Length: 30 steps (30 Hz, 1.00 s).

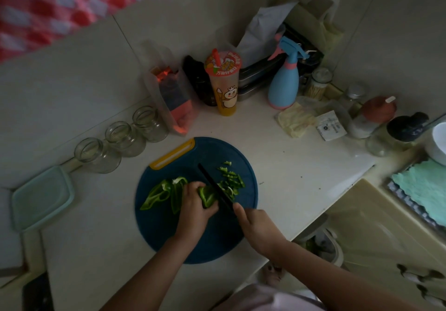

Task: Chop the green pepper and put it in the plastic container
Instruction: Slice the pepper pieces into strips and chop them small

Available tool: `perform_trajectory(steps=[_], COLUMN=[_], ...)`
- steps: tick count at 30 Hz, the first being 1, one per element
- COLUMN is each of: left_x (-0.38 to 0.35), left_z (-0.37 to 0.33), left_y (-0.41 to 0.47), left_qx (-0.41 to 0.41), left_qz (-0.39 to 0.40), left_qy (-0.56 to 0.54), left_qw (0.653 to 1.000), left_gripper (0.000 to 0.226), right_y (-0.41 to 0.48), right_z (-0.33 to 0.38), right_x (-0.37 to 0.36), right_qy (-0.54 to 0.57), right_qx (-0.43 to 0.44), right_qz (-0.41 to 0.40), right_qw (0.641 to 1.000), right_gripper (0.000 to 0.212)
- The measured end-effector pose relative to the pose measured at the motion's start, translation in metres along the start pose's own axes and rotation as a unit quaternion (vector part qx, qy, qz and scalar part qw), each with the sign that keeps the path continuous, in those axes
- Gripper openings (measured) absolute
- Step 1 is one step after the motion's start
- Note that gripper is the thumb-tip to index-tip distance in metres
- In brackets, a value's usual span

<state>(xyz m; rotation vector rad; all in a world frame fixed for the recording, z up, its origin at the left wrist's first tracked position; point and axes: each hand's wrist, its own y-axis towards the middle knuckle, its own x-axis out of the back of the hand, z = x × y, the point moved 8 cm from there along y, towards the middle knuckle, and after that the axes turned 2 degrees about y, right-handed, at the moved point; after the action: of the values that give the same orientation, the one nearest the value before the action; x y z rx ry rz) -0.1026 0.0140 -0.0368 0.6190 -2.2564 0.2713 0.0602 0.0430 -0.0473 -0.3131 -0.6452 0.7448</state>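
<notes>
Left hand (193, 205) pins pepper (207, 196) beside the knife (213, 184), well inside the board (169, 235).

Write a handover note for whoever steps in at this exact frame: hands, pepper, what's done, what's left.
Left hand holds a pepper piece down on the blue board. Right hand grips the knife, blade at that piece.
Chopped bits lie right of the blade; larger uncut pieces lie left.
Plastic container sits far left, no pepper seen in it.
Remaining: finish chopping, transfer everything.
</notes>
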Motion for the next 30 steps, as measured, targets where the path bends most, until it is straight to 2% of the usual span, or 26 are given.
perform_trajectory(steps=[4, 9, 15, 18, 21, 30], left_x=[-0.001, -0.003, -0.005, -0.007, -0.007, -0.002], left_z=[-0.001, 0.000, -0.001, -0.001, -0.002, -0.002], left_y=[0.002, 0.001, 0.002, 0.001, 0.001, -0.001], left_qx=[-0.001, 0.001, -0.011, -0.010, -0.013, 0.010], left_qz=[0.011, 0.012, 0.014, 0.017, 0.014, 0.001], left_qy=[0.007, 0.016, 0.037, 0.046, 0.041, 0.013], left_qw=[1.000, 1.000, 0.999, 0.999, 0.999, 1.000], left_gripper=[0.046, 0.051, 0.052, 0.058, 0.062, 0.051], right_y=[-0.006, -0.007, -0.009, -0.011, -0.011, -0.006], right_z=[0.006, 0.006, 0.007, 0.011, 0.014, 0.016], right_x=[-0.004, -0.006, -0.008, -0.009, -0.010, -0.011], right_qy=[-0.080, -0.114, -0.103, -0.149, -0.191, -0.186], right_qx=[0.052, 0.058, 0.042, 0.043, 0.043, 0.011], right_qz=[-0.011, -0.020, -0.015, -0.025, -0.033, -0.017], right_qw=[0.995, 0.992, 0.994, 0.988, 0.980, 0.982], right_gripper=[0.048, 0.047, 0.048, 0.045, 0.051, 0.046])
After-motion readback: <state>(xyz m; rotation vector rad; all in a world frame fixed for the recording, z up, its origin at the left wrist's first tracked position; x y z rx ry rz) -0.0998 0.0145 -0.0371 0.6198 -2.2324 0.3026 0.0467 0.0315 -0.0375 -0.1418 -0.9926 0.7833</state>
